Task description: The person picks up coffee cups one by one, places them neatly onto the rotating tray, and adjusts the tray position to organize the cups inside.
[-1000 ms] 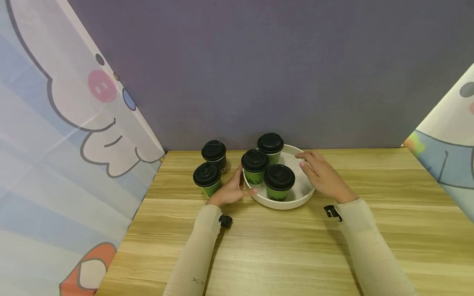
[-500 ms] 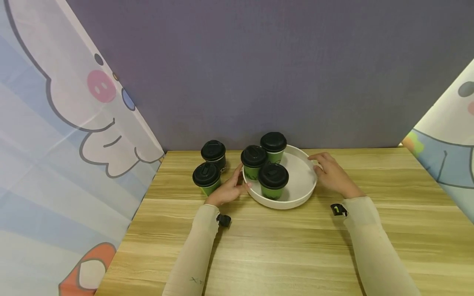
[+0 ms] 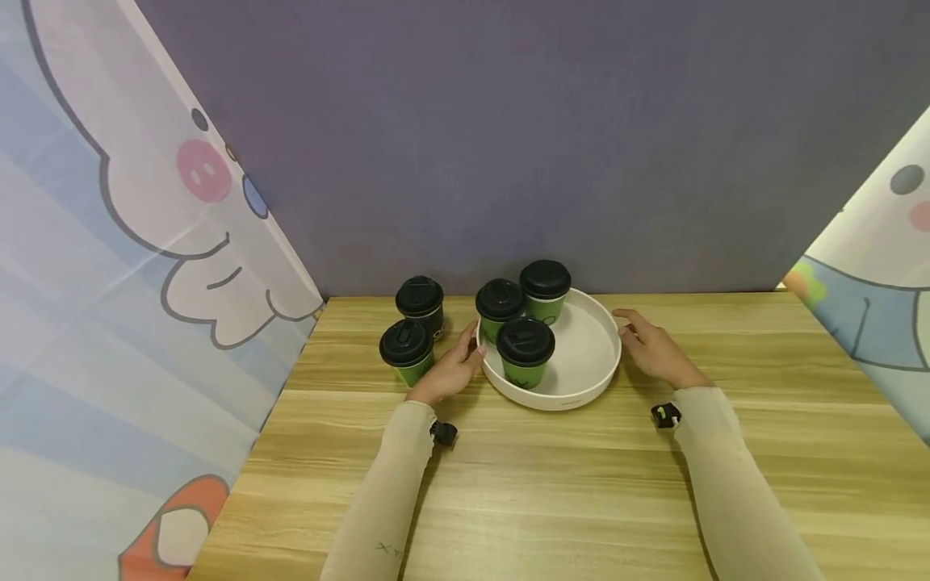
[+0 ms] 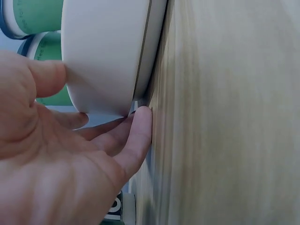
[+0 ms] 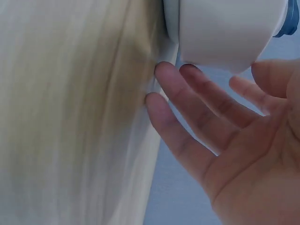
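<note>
Touching the white tray at its side, my left hand has thumb and fingers apart; my right hand spreads its fingers loosely at the opposite side. The tray sits on the wooden table, bearing three lidded cups; two more cups stand just left.

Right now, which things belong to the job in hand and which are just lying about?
Apparently in the job:
white tray between both hands
three cups inside it

Probably just lying about:
outer green cup, dark cup: left of tray
</note>
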Demonstrator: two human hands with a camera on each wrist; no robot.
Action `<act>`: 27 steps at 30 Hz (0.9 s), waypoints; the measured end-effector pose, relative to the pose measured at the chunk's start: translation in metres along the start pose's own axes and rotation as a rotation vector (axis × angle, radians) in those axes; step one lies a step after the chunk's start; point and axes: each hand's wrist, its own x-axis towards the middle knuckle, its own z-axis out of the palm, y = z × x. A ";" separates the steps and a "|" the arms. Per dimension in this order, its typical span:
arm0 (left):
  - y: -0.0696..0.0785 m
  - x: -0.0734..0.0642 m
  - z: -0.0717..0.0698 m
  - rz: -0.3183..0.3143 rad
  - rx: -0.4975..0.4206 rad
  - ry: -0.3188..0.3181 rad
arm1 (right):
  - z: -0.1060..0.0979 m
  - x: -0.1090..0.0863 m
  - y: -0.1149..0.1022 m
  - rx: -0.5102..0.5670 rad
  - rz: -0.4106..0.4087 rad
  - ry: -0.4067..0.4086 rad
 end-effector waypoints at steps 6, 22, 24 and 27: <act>0.003 -0.002 0.003 -0.022 0.042 0.048 | 0.000 0.000 0.008 0.062 0.052 -0.041; 0.032 -0.016 -0.007 -0.104 0.213 -0.076 | -0.001 -0.002 0.018 0.413 0.121 -0.189; 0.042 -0.022 -0.011 -0.100 0.270 -0.114 | -0.001 -0.002 0.019 0.424 0.124 -0.196; 0.057 -0.033 -0.018 -0.097 0.337 -0.142 | -0.001 -0.002 0.021 0.437 0.133 -0.201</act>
